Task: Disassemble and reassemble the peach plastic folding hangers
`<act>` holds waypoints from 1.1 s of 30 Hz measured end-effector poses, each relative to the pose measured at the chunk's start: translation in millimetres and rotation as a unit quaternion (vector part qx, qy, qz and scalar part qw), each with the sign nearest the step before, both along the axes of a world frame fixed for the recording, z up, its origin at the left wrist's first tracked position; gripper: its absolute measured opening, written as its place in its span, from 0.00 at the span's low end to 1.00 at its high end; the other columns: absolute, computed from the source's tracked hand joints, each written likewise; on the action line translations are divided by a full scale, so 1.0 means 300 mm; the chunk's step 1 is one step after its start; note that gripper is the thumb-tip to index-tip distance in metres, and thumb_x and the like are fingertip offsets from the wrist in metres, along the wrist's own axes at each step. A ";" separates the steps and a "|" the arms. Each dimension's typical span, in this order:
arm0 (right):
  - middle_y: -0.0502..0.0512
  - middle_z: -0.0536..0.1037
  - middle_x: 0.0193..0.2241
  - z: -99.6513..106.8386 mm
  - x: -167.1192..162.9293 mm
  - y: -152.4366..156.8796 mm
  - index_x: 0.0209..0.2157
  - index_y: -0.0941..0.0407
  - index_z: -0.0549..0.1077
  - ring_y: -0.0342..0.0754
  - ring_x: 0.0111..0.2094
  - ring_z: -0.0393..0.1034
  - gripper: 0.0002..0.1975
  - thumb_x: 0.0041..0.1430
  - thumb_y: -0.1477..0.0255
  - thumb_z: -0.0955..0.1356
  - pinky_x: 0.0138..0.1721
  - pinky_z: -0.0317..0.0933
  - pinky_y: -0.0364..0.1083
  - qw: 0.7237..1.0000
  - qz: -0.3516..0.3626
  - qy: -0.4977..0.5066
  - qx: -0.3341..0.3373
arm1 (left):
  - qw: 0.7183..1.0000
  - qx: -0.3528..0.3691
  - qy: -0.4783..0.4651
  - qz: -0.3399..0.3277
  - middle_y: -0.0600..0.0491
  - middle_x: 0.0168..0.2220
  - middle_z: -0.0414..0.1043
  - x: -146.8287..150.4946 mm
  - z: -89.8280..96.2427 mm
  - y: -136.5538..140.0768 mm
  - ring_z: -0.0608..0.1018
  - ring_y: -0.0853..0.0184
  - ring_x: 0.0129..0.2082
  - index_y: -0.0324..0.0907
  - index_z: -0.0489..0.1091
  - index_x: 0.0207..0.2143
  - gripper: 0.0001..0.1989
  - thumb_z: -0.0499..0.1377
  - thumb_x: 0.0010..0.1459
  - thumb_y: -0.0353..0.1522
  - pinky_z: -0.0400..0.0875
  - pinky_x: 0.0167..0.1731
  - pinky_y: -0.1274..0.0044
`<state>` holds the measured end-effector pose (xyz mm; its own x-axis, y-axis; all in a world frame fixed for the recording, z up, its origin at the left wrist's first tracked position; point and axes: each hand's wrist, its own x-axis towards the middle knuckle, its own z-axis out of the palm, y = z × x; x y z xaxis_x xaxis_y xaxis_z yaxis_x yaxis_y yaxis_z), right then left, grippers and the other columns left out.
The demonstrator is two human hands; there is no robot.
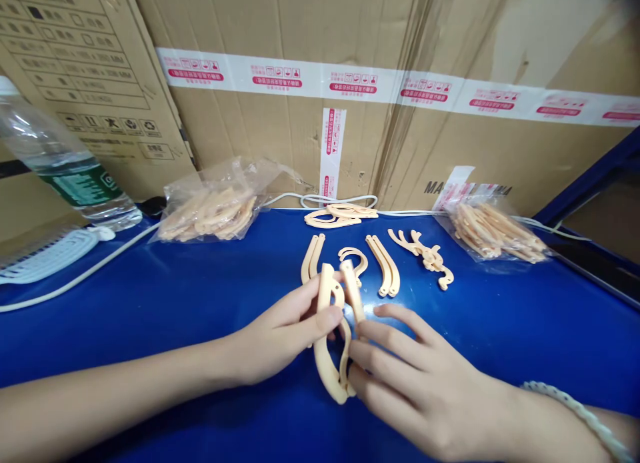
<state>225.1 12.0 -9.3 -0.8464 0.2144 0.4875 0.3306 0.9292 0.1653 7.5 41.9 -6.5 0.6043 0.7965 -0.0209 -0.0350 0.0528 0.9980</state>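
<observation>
- Beige plastic in inward-reaching left hand (pixel 280 336): curved piece (pixel 325 364) pinched, extending above and below thumb
- Bent right hand (pixel 425 383) against strip (pixel 353 291), unclear whether gripping

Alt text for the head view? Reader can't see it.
A left hand grips cream plastic hanger parts while the right hand touches them with its fingers, above a blue table. Beyond, loose hanger pieces lie between a left bag and right bag of similar pieces, before cardboard; a water bottle is at far left.
</observation>
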 end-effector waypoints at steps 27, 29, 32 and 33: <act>0.51 0.75 0.33 0.059 0.157 0.120 0.45 0.54 0.63 0.46 0.34 0.70 0.11 0.65 0.81 0.58 0.59 0.48 0.59 0.980 -0.171 0.061 -0.083 | 0.994 -0.089 -0.027 0.063 0.49 0.23 0.77 -0.001 -0.020 0.025 0.78 0.67 0.22 0.37 0.69 0.32 0.19 0.60 0.59 0.46 0.69 0.22 0.80; 0.53 0.75 0.34 0.060 0.186 0.152 0.45 0.54 0.64 0.49 0.39 0.70 0.13 0.63 0.83 0.58 0.62 0.42 0.64 0.974 -0.200 0.042 -0.093 | 0.993 -0.090 -0.028 0.067 0.50 0.23 0.77 -0.001 -0.019 0.024 0.78 0.67 0.22 0.37 0.68 0.31 0.19 0.60 0.59 0.46 0.69 0.22 0.80; 0.57 0.75 0.38 0.052 0.198 0.172 0.40 0.54 0.69 0.54 0.49 0.67 0.16 0.59 0.85 0.57 0.62 0.38 0.68 0.973 -0.206 -0.017 -0.100 | 0.994 -0.085 -0.019 0.064 0.49 0.24 0.77 -0.001 -0.018 0.023 0.78 0.67 0.23 0.37 0.68 0.29 0.20 0.59 0.60 0.46 0.69 0.23 0.79; 0.57 0.75 0.39 0.049 0.196 0.173 0.40 0.54 0.70 0.54 0.51 0.66 0.17 0.58 0.86 0.58 0.62 0.38 0.69 0.972 -0.205 -0.031 -0.106 | 0.995 -0.081 -0.014 0.061 0.49 0.24 0.77 -0.001 -0.018 0.023 0.78 0.67 0.23 0.37 0.68 0.28 0.20 0.58 0.61 0.46 0.69 0.24 0.79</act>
<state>283.8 64.1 5.3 -0.6942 0.6309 0.3463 0.6766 0.7362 0.0149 7.2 48.7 -12.0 0.5048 0.8519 -0.1393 -0.0796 0.2066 0.9752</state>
